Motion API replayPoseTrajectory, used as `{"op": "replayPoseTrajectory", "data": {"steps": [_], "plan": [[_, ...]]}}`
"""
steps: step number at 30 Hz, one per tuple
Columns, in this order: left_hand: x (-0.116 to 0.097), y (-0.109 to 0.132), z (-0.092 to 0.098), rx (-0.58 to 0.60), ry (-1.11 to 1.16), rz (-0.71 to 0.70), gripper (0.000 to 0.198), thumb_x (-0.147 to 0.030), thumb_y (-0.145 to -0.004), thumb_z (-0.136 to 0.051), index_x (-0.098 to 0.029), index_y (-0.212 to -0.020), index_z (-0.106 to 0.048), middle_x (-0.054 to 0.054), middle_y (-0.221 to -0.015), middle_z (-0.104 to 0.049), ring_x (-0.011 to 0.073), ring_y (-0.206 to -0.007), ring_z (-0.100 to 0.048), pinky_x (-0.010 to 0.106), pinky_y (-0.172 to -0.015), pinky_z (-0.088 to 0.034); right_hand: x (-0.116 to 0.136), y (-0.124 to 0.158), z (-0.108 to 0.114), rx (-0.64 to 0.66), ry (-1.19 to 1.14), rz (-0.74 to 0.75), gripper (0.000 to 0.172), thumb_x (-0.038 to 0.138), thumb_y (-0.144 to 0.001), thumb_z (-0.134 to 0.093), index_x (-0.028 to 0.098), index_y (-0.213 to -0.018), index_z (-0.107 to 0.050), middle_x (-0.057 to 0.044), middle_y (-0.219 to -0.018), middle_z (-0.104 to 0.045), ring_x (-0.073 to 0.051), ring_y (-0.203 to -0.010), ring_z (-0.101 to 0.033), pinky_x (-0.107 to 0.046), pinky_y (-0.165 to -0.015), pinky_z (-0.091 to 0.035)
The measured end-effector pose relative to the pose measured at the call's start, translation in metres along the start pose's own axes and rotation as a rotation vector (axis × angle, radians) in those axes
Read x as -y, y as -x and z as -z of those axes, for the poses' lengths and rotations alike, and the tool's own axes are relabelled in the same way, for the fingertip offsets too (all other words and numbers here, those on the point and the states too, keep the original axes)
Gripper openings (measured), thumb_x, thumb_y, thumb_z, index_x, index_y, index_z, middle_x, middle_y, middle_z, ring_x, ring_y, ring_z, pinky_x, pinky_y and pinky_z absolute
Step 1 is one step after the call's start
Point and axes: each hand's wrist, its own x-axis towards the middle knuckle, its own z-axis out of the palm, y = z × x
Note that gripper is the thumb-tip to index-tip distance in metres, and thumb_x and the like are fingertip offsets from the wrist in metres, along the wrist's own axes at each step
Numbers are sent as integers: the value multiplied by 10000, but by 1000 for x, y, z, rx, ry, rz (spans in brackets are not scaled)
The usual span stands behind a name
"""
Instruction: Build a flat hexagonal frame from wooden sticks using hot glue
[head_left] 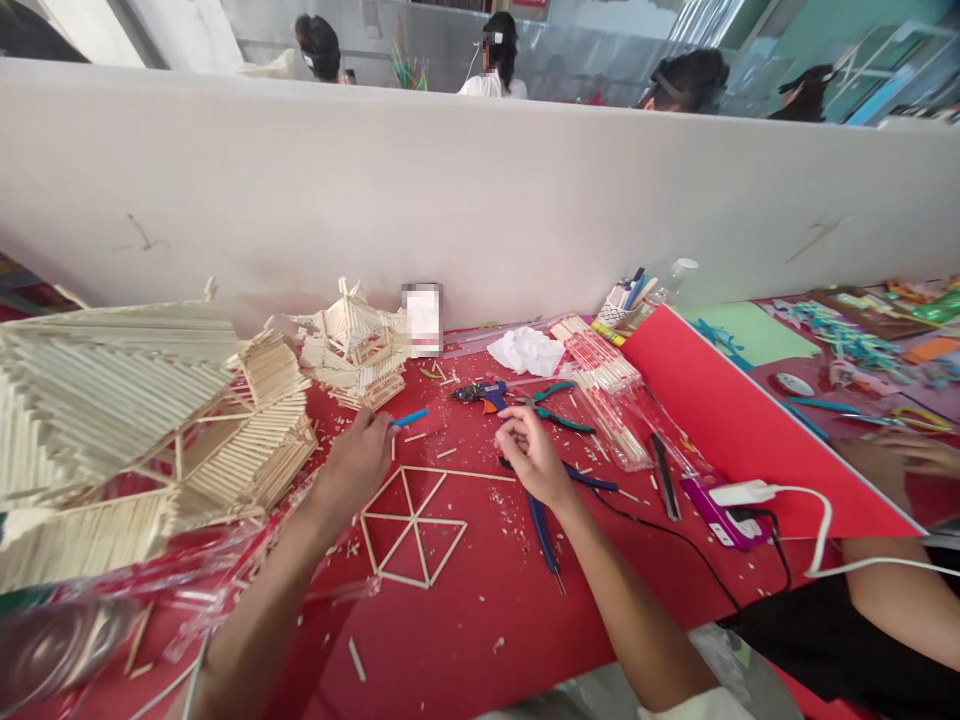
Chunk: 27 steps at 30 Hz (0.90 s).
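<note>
My left hand [366,448] is closed around a slim blue pen-like thing [410,418], whose end points right. My right hand [531,446] has its fingers curled in toward the thumb; whether something small is pinched there I cannot make out. Between and below my hands a flat wooden-stick frame [413,519] lies on the red table, with spokes meeting at its middle and one long stick running right. Blue-handled pliers [541,540] lie just below my right hand. A blue and orange glue gun [487,395] and green-handled pliers [553,408] lie beyond it.
At left stand a large stick-built model [112,400] and a smaller stick pavilion [356,345]. Packs of sticks [600,365], crumpled tissue [525,350], a red board [757,430] and a purple power strip [726,512] with cables occupy the right. Another person's arm [900,590] is at far right.
</note>
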Motion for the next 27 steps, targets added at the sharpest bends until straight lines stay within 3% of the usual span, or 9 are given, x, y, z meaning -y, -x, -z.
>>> {"op": "replayPoseTrajectory", "data": {"steps": [3, 7, 11, 14, 17, 22, 27], "plan": [[17, 7, -2, -9, -186, 33, 310, -128, -972, -384, -142, -887, -682, 149, -841, -666, 266, -752, -662, 347, -654, -527, -2, -3, 14, 6, 173, -24, 249, 408, -1004, -519, 228, -1176, -508, -24, -886, -635, -184, -756, -625, -298, -684, -487], [25, 13, 2, 162, -379, 152, 301, -103, -940, -410, -126, -871, -702, 169, -858, -702, 329, -828, -706, 413, -706, -562, 0, 6, 28, 117, 537, -37, 221, 374, -1009, -513, 231, -1167, -573, -73, -1019, -697, -242, -927, -677, -365, -817, -513], [19, 8, 11, 307, -343, 189, 334, -55, -938, -391, -101, -990, -718, 201, -1005, -719, 357, -972, -712, 434, -772, -576, 0, 32, 36, 88, 916, -36, 422, 458, -991, -574, 193, -1319, -565, -167, -1233, -679, -355, -1185, -619, -468, -964, -485], [9, -1, 15, 319, -291, 97, 350, -26, -936, -411, -114, -1113, -700, 182, -1058, -722, 337, -1003, -707, 424, -821, -567, -2, 54, 35, 99, 1103, -121, 673, 567, -947, -626, 160, -1465, -487, -210, -1239, -673, -399, -1188, -611, -502, -971, -469], [-3, -5, 8, 311, -158, -119, 304, -32, -948, -476, -157, -1102, -707, 140, -1097, -724, 302, -1062, -686, 410, -919, -538, -3, 68, 29, 140, 1218, -174, 827, 604, -922, -651, 113, -1542, -410, -254, -1275, -649, -419, -1202, -597, -522, -997, -441], [-18, 1, -19, 289, 33, -329, 279, -53, -965, -512, -185, -1120, -703, 116, -1110, -725, 253, -1096, -667, 397, -1011, -499, 0, 70, 21, 137, 1266, -202, 678, 438, -982, -597, 91, -1537, -418, -263, -1266, -638, -405, -1199, -591, -506, -1000, -426], [-21, 4, -39, 306, 13, -356, 324, -23, -935, -524, -182, -1159, -695, 108, -1156, -721, 272, -1113, -657, 412, -998, -504, 2, 66, 24, 111, 1253, -217, 570, 305, -979, -542, 43, -1478, -458, -257, -1202, -648, -400, -1132, -608, -510, -956, -461]]}}
